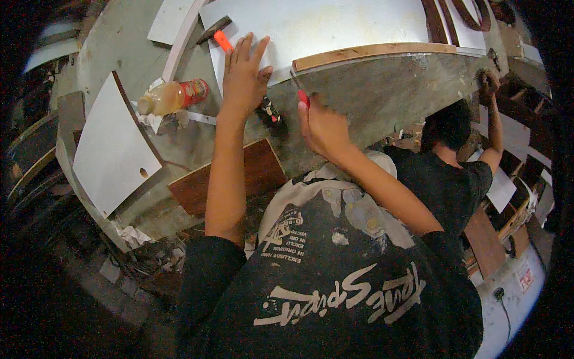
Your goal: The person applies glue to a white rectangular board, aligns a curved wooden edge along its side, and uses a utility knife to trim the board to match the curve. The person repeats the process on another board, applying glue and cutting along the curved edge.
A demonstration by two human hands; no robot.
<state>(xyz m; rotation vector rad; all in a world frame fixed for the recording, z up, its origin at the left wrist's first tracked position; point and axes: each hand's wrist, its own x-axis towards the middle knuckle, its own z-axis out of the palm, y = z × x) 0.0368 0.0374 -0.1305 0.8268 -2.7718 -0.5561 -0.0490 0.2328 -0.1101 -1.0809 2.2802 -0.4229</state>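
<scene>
My left hand lies with fingers extended on a white board, beside a hammer with an orange handle. My right hand grips a red-handled tool, its thin metal blade touching the near end of a light wood strip along the board's edge. A dark tool with orange marks, its kind unclear, lies partly under my left wrist. Left of my hands a plastic bottle of yellowish liquid with a red label lies on its side on the worn grey bench.
A white panel, narrow white strips and a brown woodgrain board lie on the bench. Dark curved pieces are at the back right. Another person in black works at the right edge, among offcuts.
</scene>
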